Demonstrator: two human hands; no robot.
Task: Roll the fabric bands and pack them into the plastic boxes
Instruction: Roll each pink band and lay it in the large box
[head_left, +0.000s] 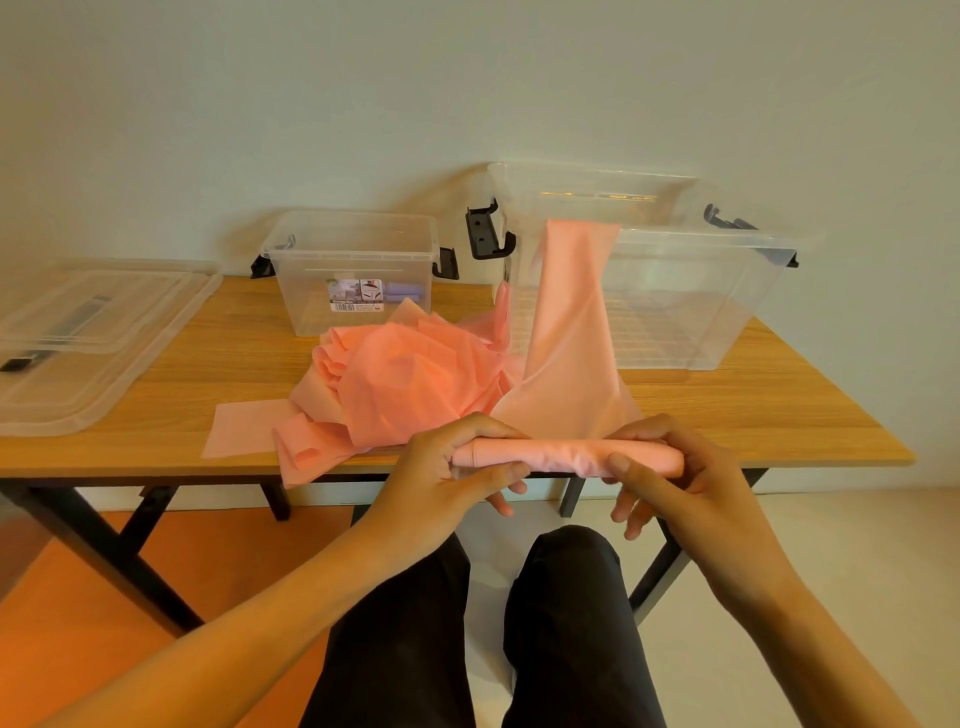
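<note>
**Two hands, one pink roll at the counter edge**

Hands: both hold the roll (561, 451) just off the near edge of the counter (234, 374), above the knees. Left hand (457, 470) grips the roll's left end, fingers curled over the top. Right hand (675, 467) grips the right end, thumb pressed on the front. The roll lies level, side to side.

Band: the unrolled rest of the band (571, 322) rises from the roll, crosses the counter and drapes over the near rim of the big box (727, 312).

Pile (410, 384): loose pink bands heaped mid-counter, touching the band's left side. One strip lies flat at the pile's left; one end hangs over the near edge.

Boxes: both clear, open, with dark latches. The small box (358, 244) stands at back centre, label on its front, something purple inside, too blurred to name. The big box stands to its right, near the wall.

Lids (93, 364): clear, stacked at the counter's left end.

Surface and room: wood-grain top on dark metal legs, back edge by a plain pale wall. The floor is orange at left, pale at right. Dark trousers show at the bottom.
</note>
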